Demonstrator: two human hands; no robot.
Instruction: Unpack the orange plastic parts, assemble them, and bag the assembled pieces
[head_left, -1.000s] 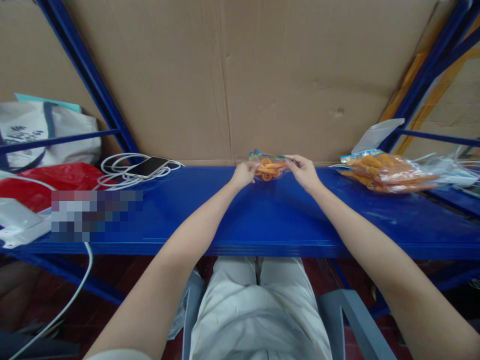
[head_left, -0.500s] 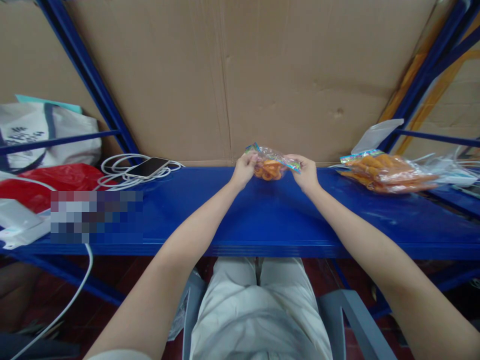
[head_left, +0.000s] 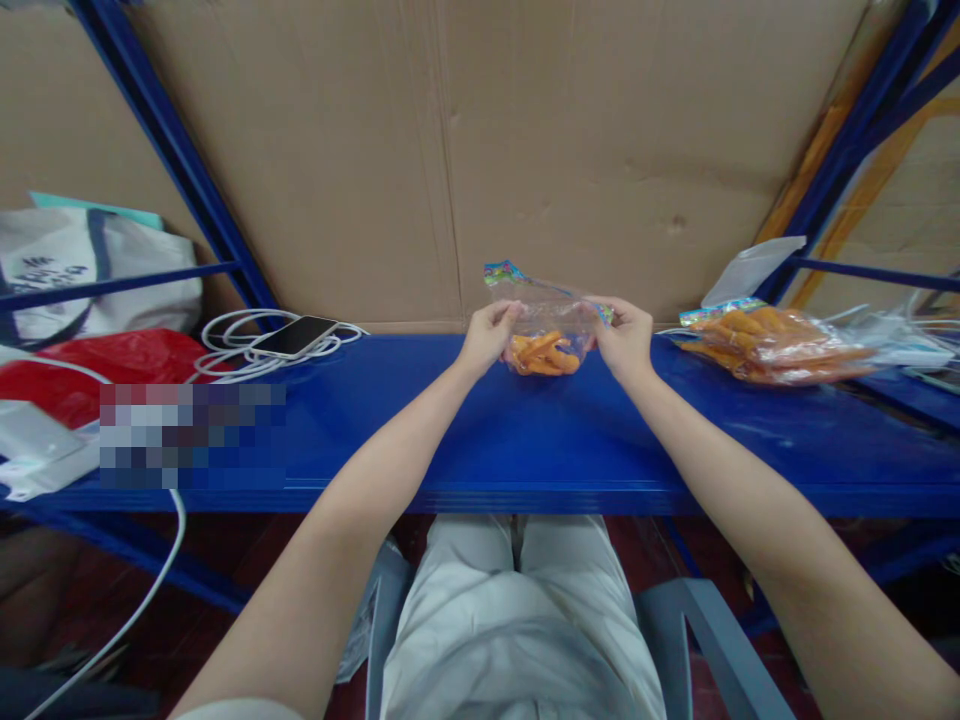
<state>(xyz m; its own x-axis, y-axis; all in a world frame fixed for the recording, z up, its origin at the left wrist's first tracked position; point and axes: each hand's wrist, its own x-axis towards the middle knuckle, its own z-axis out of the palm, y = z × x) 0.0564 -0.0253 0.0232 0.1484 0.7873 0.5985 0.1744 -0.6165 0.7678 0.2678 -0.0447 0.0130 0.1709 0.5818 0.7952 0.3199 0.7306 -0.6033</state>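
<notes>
Between my hands is a clear plastic bag (head_left: 546, 318) with a bright green and blue printed top. Orange finger-shaped pieces (head_left: 544, 354) lie in its bottom; their exact kind I cannot make out. My left hand (head_left: 487, 335) pinches the bag's left side, below the printed corner. On the other side, my right hand (head_left: 624, 335) is closed on the bag's right edge near the printed strip. The bag hangs upright over the back part of the blue table (head_left: 547, 440), its lower end at or just above the surface.
At right sits a larger bag of orange pieces (head_left: 772, 340) beside a translucent plastic piece (head_left: 750, 270). At left are a phone (head_left: 296, 337) on a coiled white cable (head_left: 225, 325), a red bag (head_left: 142, 365) and a white tote (head_left: 142, 260). Cardboard (head_left: 540, 150) stands behind.
The bag has gone from tilted and bunched to upright and spread out, with the orange pieces lower in it. My right hand has shifted slightly right.
</notes>
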